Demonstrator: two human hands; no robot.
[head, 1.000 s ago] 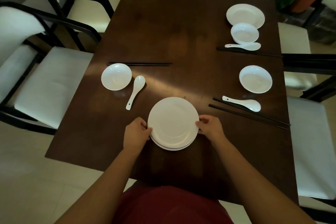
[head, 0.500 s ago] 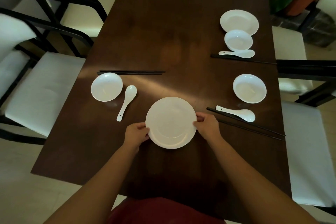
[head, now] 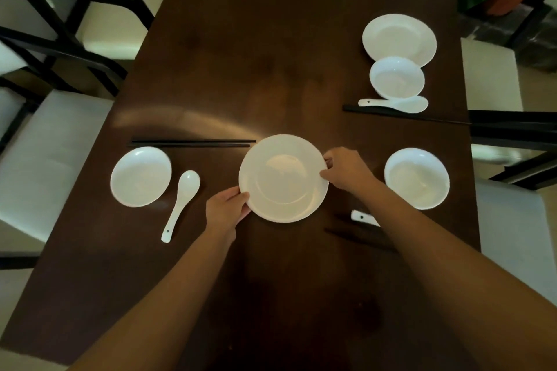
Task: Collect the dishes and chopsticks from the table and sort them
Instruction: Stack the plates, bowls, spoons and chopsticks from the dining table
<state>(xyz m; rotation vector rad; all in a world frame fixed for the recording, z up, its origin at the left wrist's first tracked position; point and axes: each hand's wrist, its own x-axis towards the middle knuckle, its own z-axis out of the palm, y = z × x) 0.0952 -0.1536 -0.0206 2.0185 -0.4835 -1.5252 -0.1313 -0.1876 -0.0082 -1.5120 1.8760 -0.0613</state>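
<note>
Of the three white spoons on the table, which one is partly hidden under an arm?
The spoon at the near right: only its handle end shows beside the right forearm. The left spoon and the far right spoon lie fully in view.

No readable text, labels, brands or numbers anywhere — dishes are plain white, the dark wooden table [head: 271, 39] carries no markings.
</note>
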